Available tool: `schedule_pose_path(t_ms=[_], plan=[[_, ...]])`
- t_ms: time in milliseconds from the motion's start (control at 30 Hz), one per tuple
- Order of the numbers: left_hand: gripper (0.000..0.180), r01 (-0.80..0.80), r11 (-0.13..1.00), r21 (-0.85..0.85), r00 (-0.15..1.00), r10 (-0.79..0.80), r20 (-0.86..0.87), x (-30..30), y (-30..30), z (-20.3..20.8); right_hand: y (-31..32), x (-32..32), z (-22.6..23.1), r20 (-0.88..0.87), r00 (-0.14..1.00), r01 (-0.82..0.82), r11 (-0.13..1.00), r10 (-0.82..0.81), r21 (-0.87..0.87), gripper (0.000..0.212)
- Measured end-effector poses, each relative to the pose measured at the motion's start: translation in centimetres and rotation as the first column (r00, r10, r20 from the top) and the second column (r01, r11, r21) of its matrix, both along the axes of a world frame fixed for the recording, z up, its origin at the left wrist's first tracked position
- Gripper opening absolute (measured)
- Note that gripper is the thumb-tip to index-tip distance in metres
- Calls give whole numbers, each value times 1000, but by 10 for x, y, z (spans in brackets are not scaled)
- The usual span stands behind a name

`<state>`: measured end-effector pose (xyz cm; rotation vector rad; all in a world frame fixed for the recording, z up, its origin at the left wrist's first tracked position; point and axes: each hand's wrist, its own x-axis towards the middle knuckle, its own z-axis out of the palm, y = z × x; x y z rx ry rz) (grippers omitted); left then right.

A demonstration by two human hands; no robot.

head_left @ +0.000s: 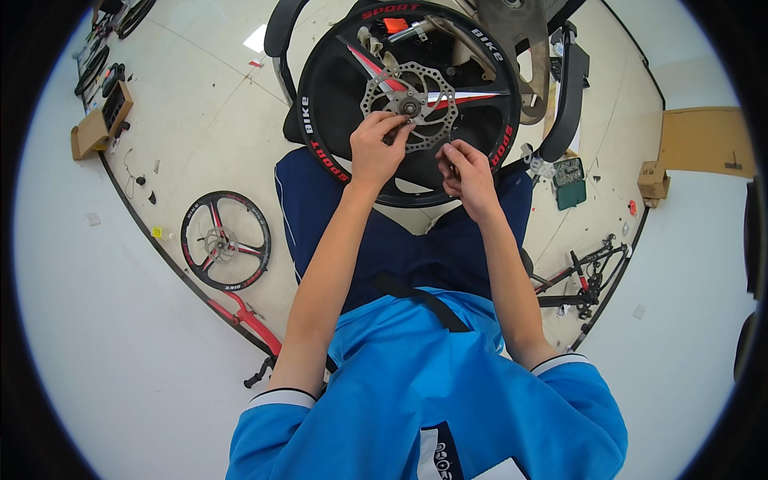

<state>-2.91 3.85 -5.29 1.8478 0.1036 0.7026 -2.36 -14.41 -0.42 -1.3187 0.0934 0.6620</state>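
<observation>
A black bicycle wheel [314,128] with red-and-white blade spokes lies across a chair in front of my knees. Bolted at its middle is a silver disc brake rotor [445,94] around the axle hub [410,107]. My left hand [374,149] reaches over the rotor, thumb and fingertips pinched just below the hub; whatever they hold is too small to make out. Over the wheel's near right side, my right hand [470,178] is closed, its fingertips together by the rotor's lower right edge. Something small and thin seems to be between them, but its kind is unclear.
Tools and an orange piece [395,26] lie behind the rotor. Chair armrests [566,104] flank the wheel. A second wheel [226,240] and a red frame [254,322] lie left on the floor. To the right are a green tool case [570,194] and a black bike frame [588,280].
</observation>
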Motion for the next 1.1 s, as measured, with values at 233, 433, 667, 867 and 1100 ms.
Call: schedule_pose_path(t_ms=[233, 433, 667, 867, 1100], plan=[[15, 21, 999, 40, 999, -22, 25, -2, 2, -3, -2, 4, -1, 57, 998, 28, 999, -27, -15, 25], [18, 27, 998, 49, 1000, -28, 15, -2, 1, -6, 5, 14, 0, 396, 917, 126, 972, -38, -198, 31], [19, 37, 997, 62, 997, -41, 63, 0, 1, -8, 24, 24, 14, 641, 764, 238, 955, -73, -175, 22], [20, 57, 997, 43, 997, -59, 44, 1, 1, -10, 38, 30, 12, 788, 611, 210, 946, 69, -246, 14], [22, 76, 997, 28, 997, -76, -14, 0, 3, -9, 39, 27, 18, 856, 452, 254, 884, 250, -392, 13]])
